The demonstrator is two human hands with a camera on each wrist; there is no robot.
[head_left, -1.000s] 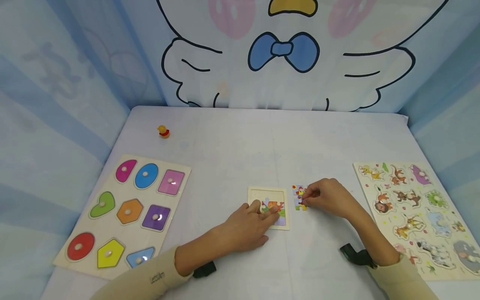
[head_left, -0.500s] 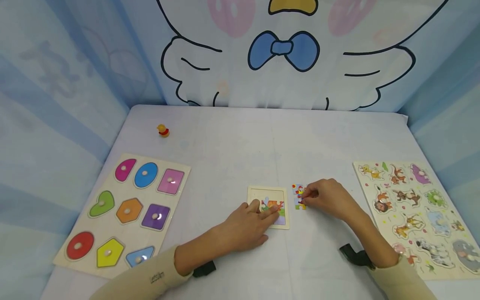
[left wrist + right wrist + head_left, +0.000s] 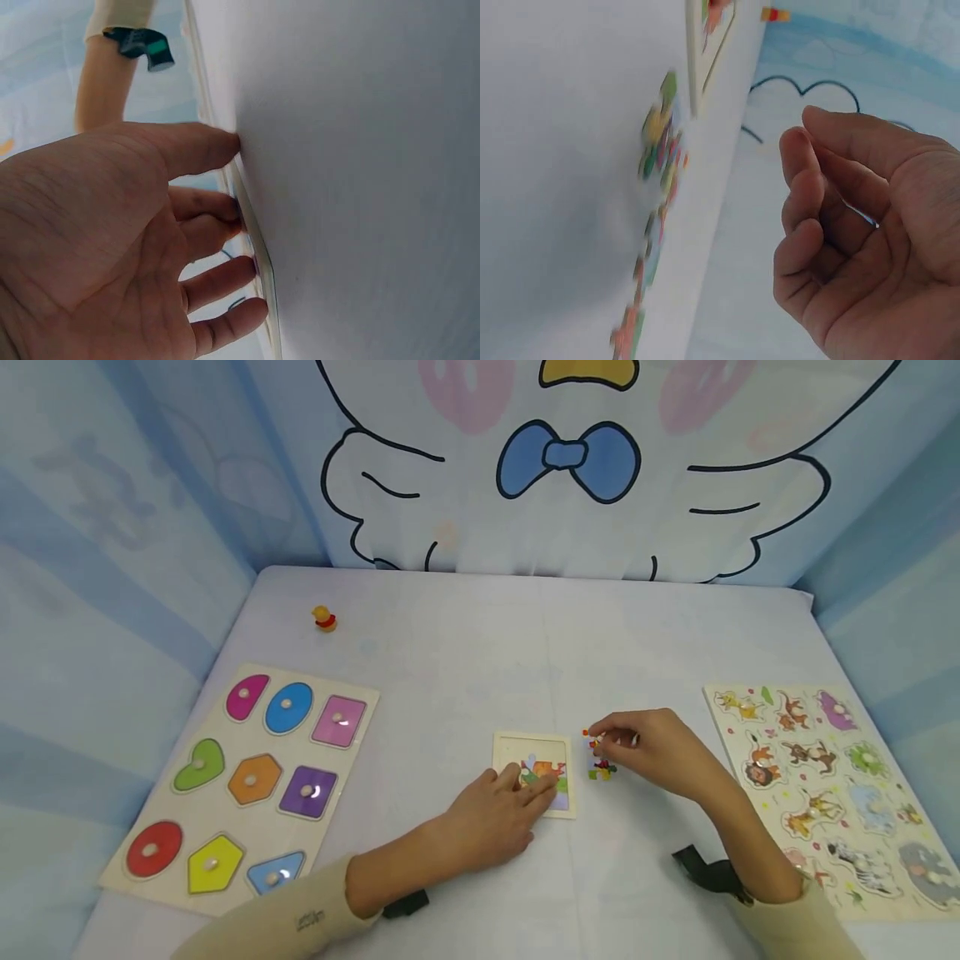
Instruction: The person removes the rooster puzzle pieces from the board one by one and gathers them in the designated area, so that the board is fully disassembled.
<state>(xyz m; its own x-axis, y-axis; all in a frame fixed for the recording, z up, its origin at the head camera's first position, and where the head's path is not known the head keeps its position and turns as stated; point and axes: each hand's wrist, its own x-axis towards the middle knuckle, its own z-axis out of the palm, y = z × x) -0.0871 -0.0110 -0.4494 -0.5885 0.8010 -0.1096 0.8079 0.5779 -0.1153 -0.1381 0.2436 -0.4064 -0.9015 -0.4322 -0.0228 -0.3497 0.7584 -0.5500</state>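
My left hand rests on a small framed jigsaw board, its fingertips touching the pieces in the tray. The left wrist view shows the fingers extended along the board's edge. Part of the picture inside is hidden by the hand. Right of the board lie several small colourful jigsaw pieces, close together and partly covered by my right hand. In the right wrist view the right hand is raised off the table, fingers loosely curled, with nothing visible held; the pieces lie apart from it.
A wooden knob puzzle with coloured shapes lies on the left. An animal knob puzzle is on the right, beneath part of the right forearm. A small yellow and red duck toy stands at the back left.
My right hand has lifted from the jigsaw pieces and shifted slightly away and left, its thumb and index fingertip now apart. The left hand has stayed on the board.
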